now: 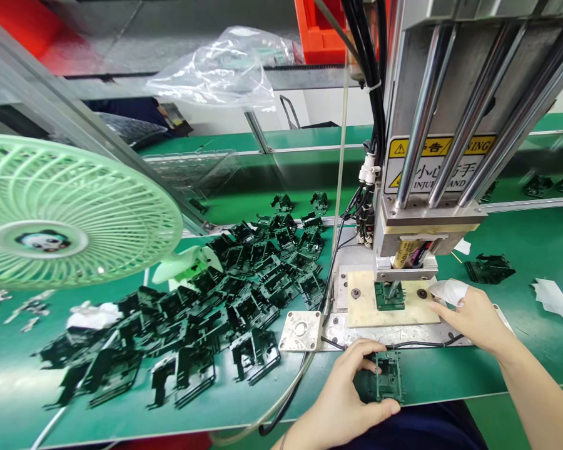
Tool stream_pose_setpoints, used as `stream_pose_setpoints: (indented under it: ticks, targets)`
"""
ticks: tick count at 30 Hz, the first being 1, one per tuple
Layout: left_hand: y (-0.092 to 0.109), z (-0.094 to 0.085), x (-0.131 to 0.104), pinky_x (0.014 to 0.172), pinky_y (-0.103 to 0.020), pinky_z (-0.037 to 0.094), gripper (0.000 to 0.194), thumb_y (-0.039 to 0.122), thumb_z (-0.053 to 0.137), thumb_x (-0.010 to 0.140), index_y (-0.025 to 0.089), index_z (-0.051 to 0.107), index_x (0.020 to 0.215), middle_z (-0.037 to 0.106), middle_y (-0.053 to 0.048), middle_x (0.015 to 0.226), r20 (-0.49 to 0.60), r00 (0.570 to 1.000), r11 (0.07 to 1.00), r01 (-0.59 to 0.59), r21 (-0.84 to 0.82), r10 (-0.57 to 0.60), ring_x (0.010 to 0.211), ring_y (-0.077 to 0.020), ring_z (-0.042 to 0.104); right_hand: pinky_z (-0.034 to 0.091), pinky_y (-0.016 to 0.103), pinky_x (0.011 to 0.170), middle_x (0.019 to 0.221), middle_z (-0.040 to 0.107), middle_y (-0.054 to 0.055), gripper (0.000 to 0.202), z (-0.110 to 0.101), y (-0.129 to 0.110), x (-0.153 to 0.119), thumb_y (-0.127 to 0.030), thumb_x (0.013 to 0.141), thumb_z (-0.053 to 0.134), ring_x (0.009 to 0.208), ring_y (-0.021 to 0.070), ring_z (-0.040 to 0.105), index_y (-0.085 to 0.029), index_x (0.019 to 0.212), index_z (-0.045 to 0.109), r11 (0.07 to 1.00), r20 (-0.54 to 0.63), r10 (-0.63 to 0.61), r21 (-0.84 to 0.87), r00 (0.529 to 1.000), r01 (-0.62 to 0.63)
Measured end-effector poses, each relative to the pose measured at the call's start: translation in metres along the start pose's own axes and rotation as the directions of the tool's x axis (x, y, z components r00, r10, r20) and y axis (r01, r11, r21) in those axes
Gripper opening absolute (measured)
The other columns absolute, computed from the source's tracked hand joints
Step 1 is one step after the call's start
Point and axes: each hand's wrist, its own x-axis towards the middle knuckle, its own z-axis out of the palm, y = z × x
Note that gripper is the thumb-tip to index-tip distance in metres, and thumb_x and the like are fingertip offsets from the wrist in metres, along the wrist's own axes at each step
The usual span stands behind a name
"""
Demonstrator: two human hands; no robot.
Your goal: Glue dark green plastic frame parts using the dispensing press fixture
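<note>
My left hand point(344, 397) grips a dark plastic frame point(388, 375) by its side, thumb below and fingers above, at the front edge of the green bench. A similar dark plastic part point(389, 297) sits in the cream fixture plate point(359, 312), right under the press head point(406, 274). Beside the plate's right edge is my right hand point(481, 319), with white wrapping point(449, 292) over its fingertips. Its thumb and fingers look apart, and I see nothing held in them. Part of a pale plate shows behind this hand.
Many dark plastic parts point(263, 281) lie heaped left of the press. A green fan point(75, 212) stands at the left. Cables point(331, 281) run beside a square button plate point(301, 331). One more part point(490, 269) and white paper point(556, 303) lie right.
</note>
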Motion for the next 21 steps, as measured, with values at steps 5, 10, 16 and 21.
stream_pose_setpoints:
  ticks: [5,10,16,21]
  targets:
    - [0.0,0.001,0.0,0.091,-0.037,0.056,0.063,0.027,0.087,0.067,0.024,0.059,0.124,0.059,-0.009,0.122,-0.005,1.0,1.0,0.001,0.009,-0.001,0.103,-0.0238,0.063,0.052,0.038,0.072,0.083,0.072,0.006,0.037,0.001,-0.001,0.0,-0.052,0.081,0.056,0.078,0.0286,0.066,-0.021,0.092,0.074,1.0,0.001,-0.007,0.012,1.0,0.007]
    - [0.006,0.0,-0.001,0.095,-0.038,0.057,0.063,0.025,0.085,0.071,0.025,0.058,0.128,0.059,-0.01,0.126,0.015,1.0,0.999,-0.021,0.028,0.02,0.111,-0.0253,0.061,0.052,0.039,0.075,0.092,0.073,0.005,0.038,-0.001,-0.002,0.0,-0.051,0.082,0.056,0.082,0.0286,0.066,-0.021,0.098,0.073,0.999,0.008,-0.031,0.021,0.999,0.031]
    - [0.016,-0.009,-0.008,0.099,-0.039,0.058,0.066,0.023,0.082,0.076,0.032,0.056,0.136,0.058,-0.01,0.136,0.031,0.998,0.997,-0.048,0.063,0.046,0.121,-0.028,0.06,0.051,0.042,0.097,0.119,0.068,0.008,0.055,-0.007,-0.037,0.009,-0.043,0.074,0.074,0.11,0.0313,0.062,-0.022,0.124,0.065,0.98,0.077,-0.158,0.134,0.984,0.147]
    - [0.005,-0.008,-0.014,0.097,-0.042,0.059,0.067,0.036,0.087,0.071,0.028,0.06,0.131,0.06,-0.012,0.133,-0.062,0.998,0.998,0.03,0.05,-0.027,0.115,-0.03,0.064,0.053,0.041,0.093,0.105,0.071,0.007,0.04,0.01,-0.056,0.031,-0.044,0.069,0.082,0.1,0.0313,0.065,-0.019,0.098,0.069,0.961,0.178,-0.201,0.227,0.963,0.159]
